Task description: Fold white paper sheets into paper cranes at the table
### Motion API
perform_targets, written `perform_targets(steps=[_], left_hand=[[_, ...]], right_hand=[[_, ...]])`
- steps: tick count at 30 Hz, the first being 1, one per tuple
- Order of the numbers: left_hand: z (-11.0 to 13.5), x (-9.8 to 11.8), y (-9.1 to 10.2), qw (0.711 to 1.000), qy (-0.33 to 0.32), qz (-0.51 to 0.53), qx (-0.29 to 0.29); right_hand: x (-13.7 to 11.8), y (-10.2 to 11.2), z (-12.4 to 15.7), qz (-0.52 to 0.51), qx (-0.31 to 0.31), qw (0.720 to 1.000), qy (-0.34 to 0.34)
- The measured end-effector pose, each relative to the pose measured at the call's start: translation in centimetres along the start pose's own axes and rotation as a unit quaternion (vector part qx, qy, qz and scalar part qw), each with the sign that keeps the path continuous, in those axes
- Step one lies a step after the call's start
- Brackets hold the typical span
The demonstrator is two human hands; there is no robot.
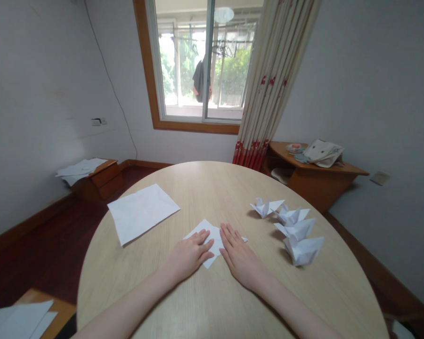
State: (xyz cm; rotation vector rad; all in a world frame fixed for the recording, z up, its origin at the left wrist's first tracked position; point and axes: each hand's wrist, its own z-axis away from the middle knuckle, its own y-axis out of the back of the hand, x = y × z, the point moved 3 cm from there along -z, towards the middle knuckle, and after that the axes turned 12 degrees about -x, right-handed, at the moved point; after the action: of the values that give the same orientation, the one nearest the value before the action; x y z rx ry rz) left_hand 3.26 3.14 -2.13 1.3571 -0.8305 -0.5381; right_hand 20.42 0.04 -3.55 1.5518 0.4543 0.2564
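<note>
A small white folded paper [212,238] lies on the round wooden table [212,292] in front of me. My left hand [189,254] lies flat on its left part with the fingers stretched out. My right hand [240,256] rests flat on its right part, fingers straight and together. Both hands press on the paper and hold nothing. To the right stand several folded white paper figures [293,228] in a row. A stack of flat white sheets [141,212] lies to the left.
A low wooden cabinet [101,179] with papers stands at the left wall. A wooden corner shelf [314,176] with a cloth bag is at the right. A window and curtain are behind the table. More white sheets [17,320] lie at bottom left.
</note>
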Motion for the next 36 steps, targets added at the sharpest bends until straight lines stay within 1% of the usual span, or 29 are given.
perform_targets(steps=[2,4,7,13,17,20,26,32,36], left_hand=[[0.0,0.1,0.2,1.000,0.003,-0.001,-0.009],[0.1,0.2,0.4,1.000,0.004,-0.003,-0.013],[0.2,0.2,0.5,1.000,0.002,-0.001,-0.009],[0.3,0.1,0.7,1.000,-0.009,-0.001,0.002],[0.3,0.1,0.7,0.999,-0.025,0.007,0.024],[0.4,0.1,0.6,0.999,-0.026,0.008,0.028],[0.6,0.3,1.1,0.999,-0.025,0.011,0.022],[0.8,0.2,1.6,0.999,-0.023,0.036,0.031],[0.8,0.2,1.7,0.998,-0.029,0.041,0.035]], right_hand=[[-0.1,0.3,0.1,-0.007,0.032,0.999,0.015],[-0.4,0.7,0.2,-0.010,0.051,0.998,0.047],[-0.9,1.3,0.4,-0.006,0.046,0.995,0.083],[-1.1,1.9,0.5,-0.026,0.006,0.999,0.043],[-0.9,2.6,0.6,-0.048,-0.031,0.997,0.048],[-0.7,2.8,0.7,-0.063,-0.043,0.996,0.048],[-0.7,2.9,0.5,-0.051,-0.036,0.997,0.053],[-0.9,3.2,0.7,-0.067,0.001,0.996,0.061],[-1.1,3.5,0.7,-0.066,0.013,0.996,0.060]])
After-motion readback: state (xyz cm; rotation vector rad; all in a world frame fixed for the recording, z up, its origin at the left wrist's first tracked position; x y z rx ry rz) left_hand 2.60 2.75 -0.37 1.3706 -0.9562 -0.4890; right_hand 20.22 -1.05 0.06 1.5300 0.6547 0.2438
